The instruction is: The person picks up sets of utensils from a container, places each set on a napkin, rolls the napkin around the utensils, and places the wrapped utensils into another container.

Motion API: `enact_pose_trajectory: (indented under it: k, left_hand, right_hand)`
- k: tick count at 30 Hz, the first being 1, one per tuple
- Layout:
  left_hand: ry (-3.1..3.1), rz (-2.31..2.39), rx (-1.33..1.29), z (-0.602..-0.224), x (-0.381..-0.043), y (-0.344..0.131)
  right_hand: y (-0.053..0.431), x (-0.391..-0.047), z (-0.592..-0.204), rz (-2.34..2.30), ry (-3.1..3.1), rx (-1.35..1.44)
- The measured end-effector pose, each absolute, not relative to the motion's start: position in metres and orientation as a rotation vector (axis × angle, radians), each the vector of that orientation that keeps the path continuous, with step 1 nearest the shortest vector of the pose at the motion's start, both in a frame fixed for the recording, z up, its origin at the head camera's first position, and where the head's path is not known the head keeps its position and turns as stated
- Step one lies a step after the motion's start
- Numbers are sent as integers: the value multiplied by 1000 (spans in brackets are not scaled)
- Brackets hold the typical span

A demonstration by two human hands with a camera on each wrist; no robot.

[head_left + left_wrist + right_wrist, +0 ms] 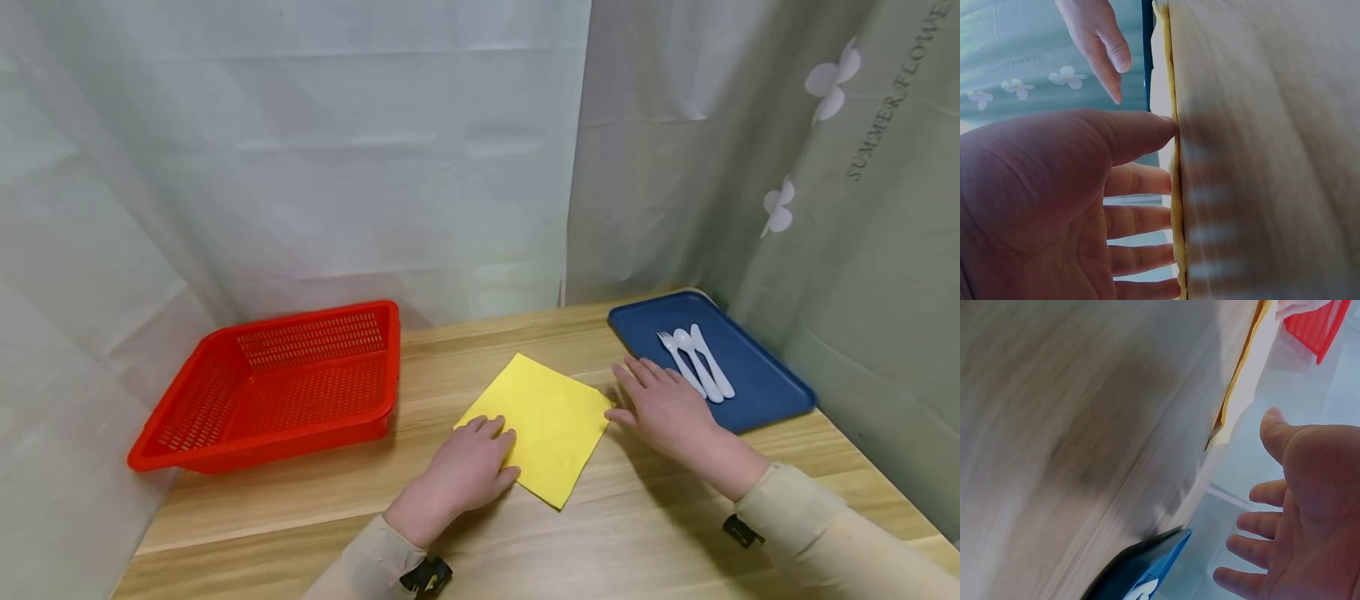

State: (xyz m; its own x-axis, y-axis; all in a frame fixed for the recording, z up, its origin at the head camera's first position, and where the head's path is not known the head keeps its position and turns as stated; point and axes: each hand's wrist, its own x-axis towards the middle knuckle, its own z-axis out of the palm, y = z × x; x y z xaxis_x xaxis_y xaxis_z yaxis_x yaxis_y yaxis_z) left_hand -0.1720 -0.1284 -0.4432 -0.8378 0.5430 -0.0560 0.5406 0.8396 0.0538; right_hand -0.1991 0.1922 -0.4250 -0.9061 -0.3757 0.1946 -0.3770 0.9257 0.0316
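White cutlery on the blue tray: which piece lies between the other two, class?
The spoon, with its rounded bowl. The pronged fork lies on the side nearer the right hand, the flat-bladed knife on the farther side.

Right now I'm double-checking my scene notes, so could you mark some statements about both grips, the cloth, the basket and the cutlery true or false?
1. The left grip touches the yellow cloth. True.
2. The right grip pinches the cloth's corner. False: the right grip hovers apart from it, holding nothing.
3. The red basket stands to the person's left of the cloth. True.
4. The spoon lies between the fork and the knife. True.
5. All three utensils lie in the basket. False: they lie on the blue tray.
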Motion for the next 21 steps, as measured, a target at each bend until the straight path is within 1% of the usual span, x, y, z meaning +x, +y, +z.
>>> enact_pose_trajectory:
  k: [21]
  left_hand:
    - [2938, 48, 857, -443, -172, -128]
  right_hand:
    - [220, -209, -425, -25, -2915, 475]
